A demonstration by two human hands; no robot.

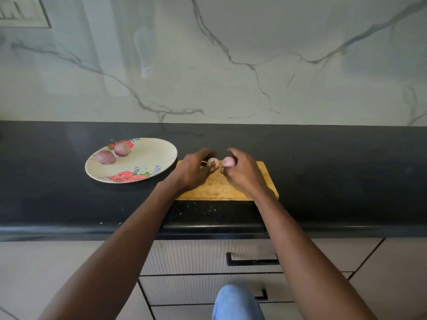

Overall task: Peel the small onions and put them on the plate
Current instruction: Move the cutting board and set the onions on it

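Observation:
Over the wooden cutting board (221, 188) my left hand (193, 169) grips a pale onion piece (212, 162) with a brown root end facing me. Beside it, my right hand (240, 169) holds a pink peeled onion (228, 161) in its fingertips. The two pieces sit close together, nearly touching. To the left, a floral plate (147, 158) carries two purple onions (106, 157) (122, 149) near its far left rim.
The board and plate lie on a black countertop (335, 176) against a marble wall. Small peel flecks dot the counter's front edge (208, 210). Drawers with black handles (251, 262) are below, and a knee in blue jeans (235, 303).

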